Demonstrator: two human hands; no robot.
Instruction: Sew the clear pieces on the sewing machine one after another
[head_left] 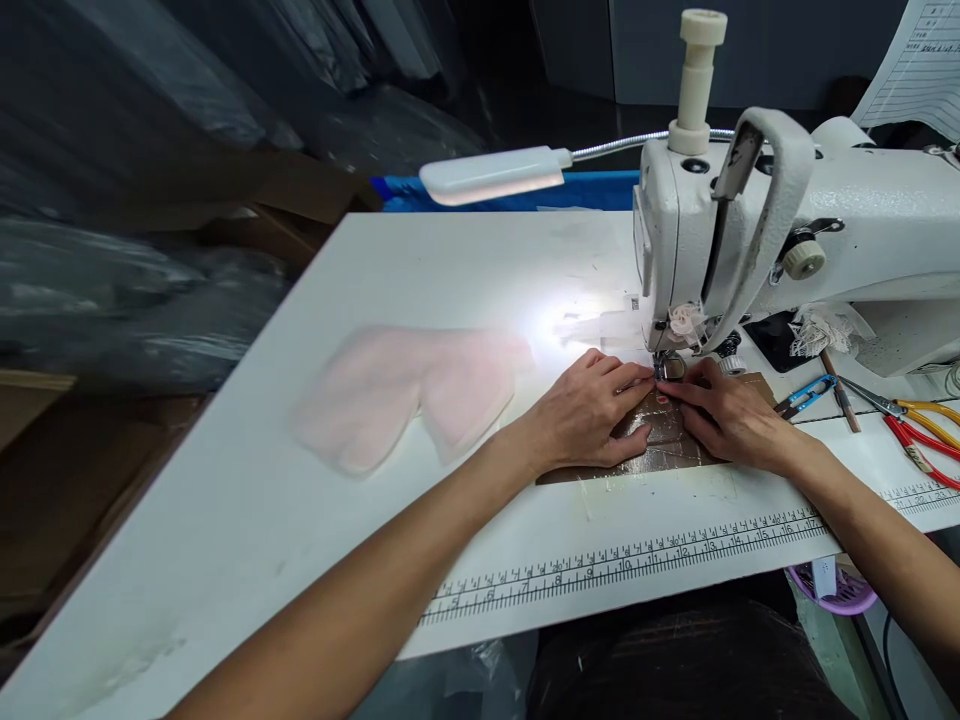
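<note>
Both of my hands rest on the brown plate [660, 452] set in the white sewing table [315, 480], just in front of the presser foot [666, 368] of the white sewing machine [825, 230]. My left hand [589, 415] lies flat with its fingers stretched toward the needle. My right hand [724, 412] lies opposite, its fingers also extended and pressed down, fingertips almost meeting the left ones. Whether a small piece lies under the fingertips I cannot make out. A pale pink fabric piece [409, 390] lies on the table to the left, apart from both hands.
A white lamp [491, 175] on a flexible neck lights the needle area. Blue thread snips [806, 395], red-handled scissors [919, 445] and yellow-handled scissors [926, 412] lie at the right. Lace scraps [821, 330] sit by the machine. A printed ruler [637, 560] runs along the table's front edge.
</note>
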